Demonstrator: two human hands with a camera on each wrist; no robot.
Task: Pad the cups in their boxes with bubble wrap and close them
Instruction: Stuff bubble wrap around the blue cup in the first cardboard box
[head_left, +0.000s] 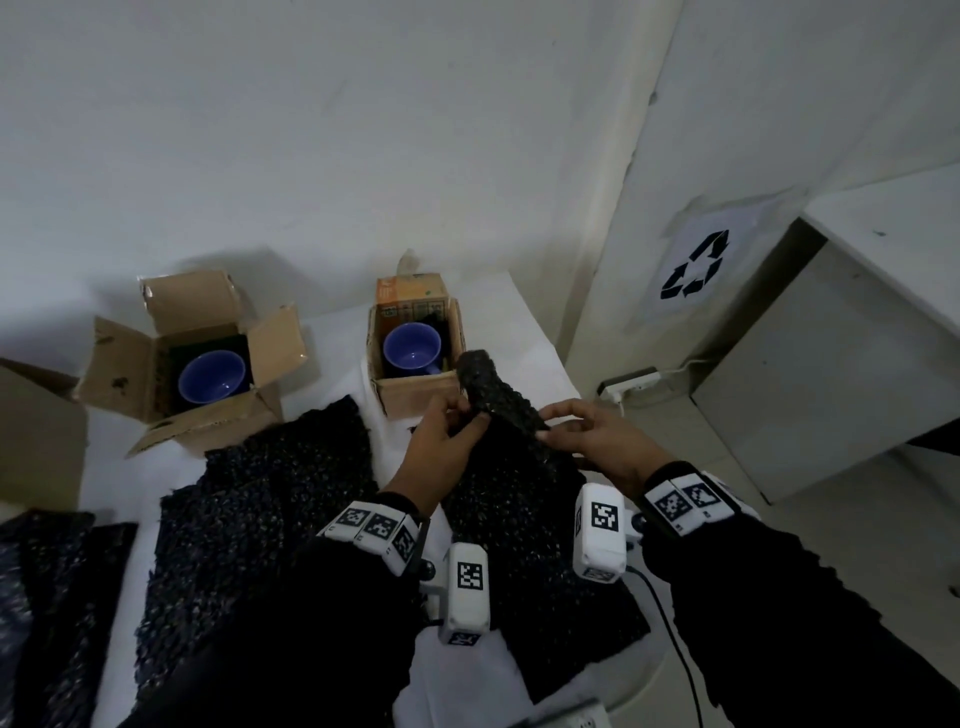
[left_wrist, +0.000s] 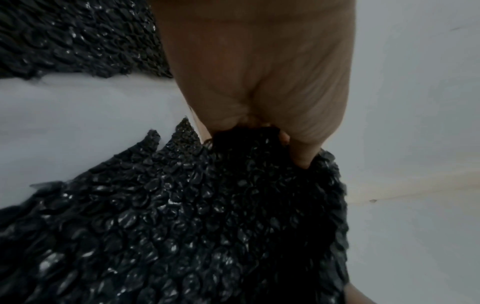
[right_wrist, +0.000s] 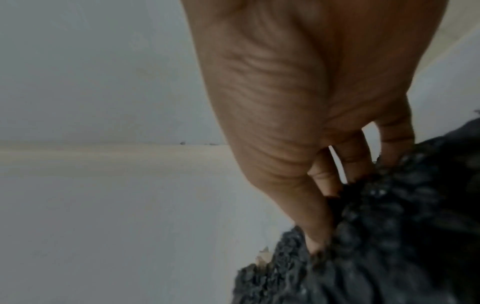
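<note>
Black bubble wrap sheet (head_left: 511, 483): rolled end raised, left hand (head_left: 441, 441) and right hand (head_left: 597, 434) grips both pinching it. Two open boxes (head_left: 410, 387), each holding one blue cup (head_left: 413, 349).

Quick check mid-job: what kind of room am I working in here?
Probably a makeshift packing corner in a plain room: two open cardboard boxes holding blue ceramic cups, black bubble wrap sheets on a white-covered table, and a recycling-symbol sign.

Black sleeves (head_left: 779, 597), white tagged wristbands (head_left: 685, 501)
</note>
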